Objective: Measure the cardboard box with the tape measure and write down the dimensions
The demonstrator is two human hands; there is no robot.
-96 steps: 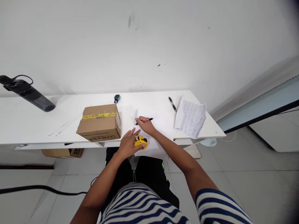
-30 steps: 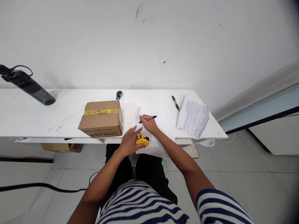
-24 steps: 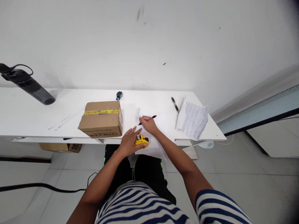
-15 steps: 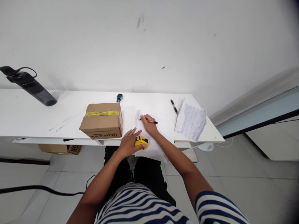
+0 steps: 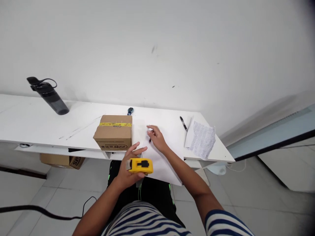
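My left hand (image 5: 128, 165) grips a yellow tape measure (image 5: 140, 165), lifted off the white desk (image 5: 49, 126) and held in front of its near edge. Farther in, my right hand (image 5: 157, 137) rests on a white sheet of paper (image 5: 162, 164) with a pen (image 5: 149, 140) in its fingers; only the pen's dark end shows. A taped cardboard box (image 5: 114, 131) stands just left of both hands.
A dark water bottle (image 5: 49, 96) stands at the desk's back left. A small blue watch (image 5: 130, 110) lies behind the box. A black pen (image 5: 183, 123) and a printed, crumpled paper (image 5: 201, 139) lie at the right end. Another box (image 5: 61, 160) sits under the desk.
My left hand has raised the tape measure from the paper and drawn it toward me. The right hand has turned the red pen so that it is mostly hidden. The view tilted down.
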